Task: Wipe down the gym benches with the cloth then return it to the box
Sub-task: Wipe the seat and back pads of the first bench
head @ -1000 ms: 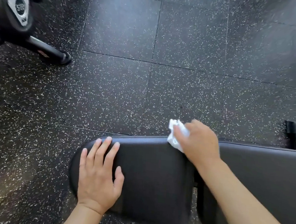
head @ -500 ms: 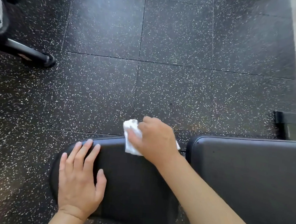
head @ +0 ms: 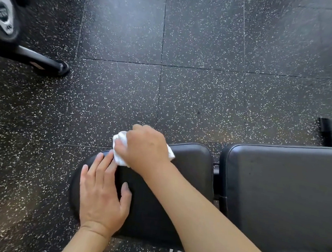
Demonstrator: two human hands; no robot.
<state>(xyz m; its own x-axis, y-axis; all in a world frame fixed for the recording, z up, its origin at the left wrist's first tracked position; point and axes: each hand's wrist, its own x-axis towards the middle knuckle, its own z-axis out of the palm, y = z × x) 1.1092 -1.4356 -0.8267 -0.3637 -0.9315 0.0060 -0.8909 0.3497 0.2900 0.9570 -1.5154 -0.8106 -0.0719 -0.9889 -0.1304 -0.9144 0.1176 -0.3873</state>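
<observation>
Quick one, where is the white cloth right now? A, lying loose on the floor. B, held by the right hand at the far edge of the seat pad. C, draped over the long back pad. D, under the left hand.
B: the right hand grips the white cloth at the far edge of the seat pad, while the left hand rests flat on that pad with straight fingers.
</observation>
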